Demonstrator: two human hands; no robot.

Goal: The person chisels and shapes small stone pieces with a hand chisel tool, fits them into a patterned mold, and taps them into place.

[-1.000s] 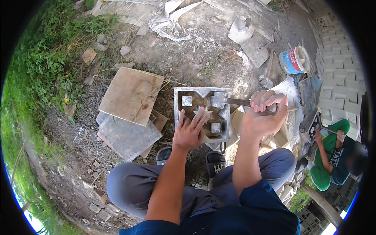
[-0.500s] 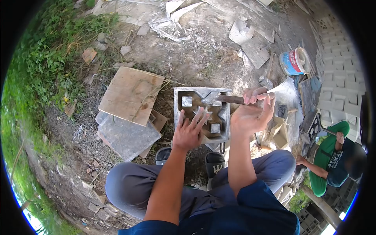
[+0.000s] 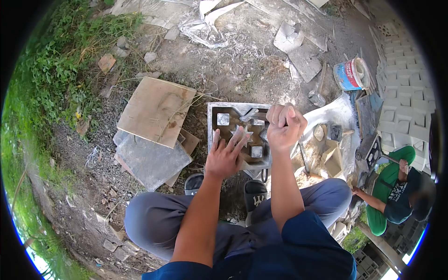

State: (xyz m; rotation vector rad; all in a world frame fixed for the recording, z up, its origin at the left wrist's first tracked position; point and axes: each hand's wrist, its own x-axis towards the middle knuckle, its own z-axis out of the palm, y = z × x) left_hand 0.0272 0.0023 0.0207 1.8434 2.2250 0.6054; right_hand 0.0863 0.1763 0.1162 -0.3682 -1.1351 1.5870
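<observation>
A square grey mould lies on the ground before my feet, with raised square blocks and a star shape inside it. My left hand rests over its near left part, fingers spread, tips close to the star. Closed in a fist, my right hand is above the mould's right edge. It grips a small trowel whose narrow grey blade reaches left into the mould near the upper side. The fist hides most of the trowel's handle.
Left of the mould lie stacked boards. To the right are a white sheet with sandy material, a cardboard box and a paint bucket. A co-worker in green trousers squats at far right, near stacked pale blocks.
My right hand has moved left and turned over into a tighter fist, drawing the trowel closer over the mould. My left hand stays in place.
</observation>
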